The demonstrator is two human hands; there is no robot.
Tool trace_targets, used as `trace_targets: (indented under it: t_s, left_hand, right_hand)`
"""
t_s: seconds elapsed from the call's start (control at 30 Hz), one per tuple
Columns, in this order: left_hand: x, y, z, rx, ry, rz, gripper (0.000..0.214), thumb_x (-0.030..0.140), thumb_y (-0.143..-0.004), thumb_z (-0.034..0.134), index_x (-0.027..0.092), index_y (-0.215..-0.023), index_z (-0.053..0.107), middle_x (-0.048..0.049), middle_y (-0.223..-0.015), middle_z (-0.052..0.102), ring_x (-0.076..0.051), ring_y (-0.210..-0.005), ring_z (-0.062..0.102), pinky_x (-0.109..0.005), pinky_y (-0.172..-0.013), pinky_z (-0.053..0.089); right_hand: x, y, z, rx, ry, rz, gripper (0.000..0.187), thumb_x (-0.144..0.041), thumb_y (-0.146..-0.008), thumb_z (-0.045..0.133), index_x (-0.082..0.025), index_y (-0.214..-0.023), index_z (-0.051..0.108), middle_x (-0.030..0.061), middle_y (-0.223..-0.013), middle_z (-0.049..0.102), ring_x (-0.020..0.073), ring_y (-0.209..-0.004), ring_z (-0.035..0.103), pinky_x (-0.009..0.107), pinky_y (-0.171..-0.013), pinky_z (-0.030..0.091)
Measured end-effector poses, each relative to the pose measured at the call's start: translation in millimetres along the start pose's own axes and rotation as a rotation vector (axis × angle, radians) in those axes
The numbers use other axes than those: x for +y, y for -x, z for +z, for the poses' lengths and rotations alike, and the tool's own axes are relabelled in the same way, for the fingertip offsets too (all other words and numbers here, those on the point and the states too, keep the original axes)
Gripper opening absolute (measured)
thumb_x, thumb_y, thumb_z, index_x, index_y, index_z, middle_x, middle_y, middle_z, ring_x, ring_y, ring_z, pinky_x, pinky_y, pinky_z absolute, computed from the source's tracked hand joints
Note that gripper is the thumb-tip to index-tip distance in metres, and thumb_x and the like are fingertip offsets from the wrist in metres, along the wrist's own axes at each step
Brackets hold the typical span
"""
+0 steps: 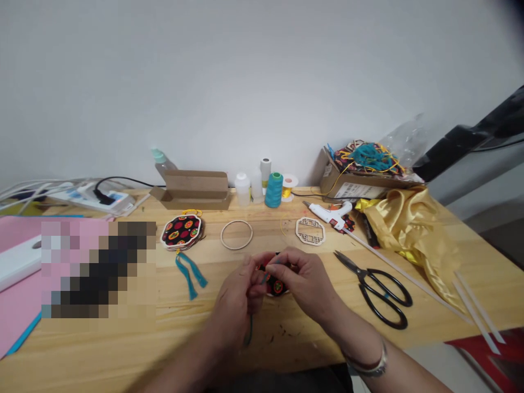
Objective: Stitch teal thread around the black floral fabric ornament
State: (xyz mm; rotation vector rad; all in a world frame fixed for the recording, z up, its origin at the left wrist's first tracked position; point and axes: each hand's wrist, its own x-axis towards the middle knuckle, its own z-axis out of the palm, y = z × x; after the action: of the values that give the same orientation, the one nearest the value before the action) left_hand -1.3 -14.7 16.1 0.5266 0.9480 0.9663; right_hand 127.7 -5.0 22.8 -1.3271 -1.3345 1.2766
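My left hand [235,295] is closed in a pinch on a teal thread [250,328], whose loose end hangs below the fingers. Close beside it, my right hand [309,281] pinches at the same thread, fingertips nearly meeting the left ones. Between and just under both hands shows a dark patterned fabric piece [278,286] with red and orange motifs, mostly covered by the fingers. A finished-looking stack of framed fabric pieces [180,231] with a teal tassel [191,274] lies to the left. Ahead are a thin round hoop [236,234] and a cut-out lattice frame [310,231].
Black-handled scissors [376,289] and a white glue gun [329,215] with a glue stick lie right. Behind stand a teal thread cone [274,190], bottles [243,189] and an open cardboard box [196,190]. Gold satin cloth [405,224] and a filled carton [356,185] sit right.
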Motion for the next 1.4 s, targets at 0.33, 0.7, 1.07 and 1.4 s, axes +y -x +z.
trace_targets:
  t_s: [0.33, 0.7, 1.07, 1.4]
  left_hand:
    - [2, 1, 3.2, -0.009, -0.344, 0.037, 0.025, 0.039, -0.07, 0.061, 0.015, -0.066, 0.062, 0.008, -0.044, 0.033, -0.006, -0.04, 0.021, -0.02, -0.039, 0.013]
    - [0, 0, -5.1, 0.057, -0.317, 0.08, 0.02, 0.034, -0.073, 0.06, 0.015, -0.068, 0.062, 0.0071, -0.046, 0.037, -0.005, -0.04, 0.026, -0.018, -0.038, 0.016]
    - [4, -7, -8.8, 0.128, 0.06, 0.066, 0.023, 0.035, -0.073, 0.059, 0.013, -0.074, 0.06, 0.0098, -0.045, 0.03, -0.002, -0.038, 0.017, -0.015, -0.037, 0.012]
    - [6, -2, -6.8, 0.149, 0.029, 0.101, 0.019, 0.028, -0.062, 0.07, 0.012, -0.069, 0.06, 0.0093, -0.045, 0.033, -0.002, -0.039, 0.023, -0.015, -0.036, 0.015]
  right_hand:
    - [3, -3, -12, 0.057, 0.338, -0.236, 0.016, -0.018, -0.079, 0.054, -0.017, -0.064, 0.058, -0.0019, -0.065, 0.054, 0.01, -0.064, 0.051, 0.021, -0.061, 0.039]
    - [13, -8, -20, 0.072, 0.626, -0.252, 0.013, -0.017, -0.08, 0.053, -0.017, -0.069, 0.058, 0.0007, -0.07, 0.055, 0.013, -0.07, 0.05, 0.025, -0.063, 0.039]
    - [36, 1, -10, -0.119, 1.177, -0.457, 0.01, -0.008, -0.077, 0.054, -0.017, -0.073, 0.056, 0.006, -0.077, 0.055, 0.0195, -0.077, 0.045, 0.032, -0.069, 0.037]
    - [32, 2, -9, -0.079, 1.072, -0.393, 0.013, -0.008, -0.081, 0.048, -0.016, -0.073, 0.053, 0.0053, -0.076, 0.055, 0.0182, -0.073, 0.046, 0.03, -0.066, 0.037]
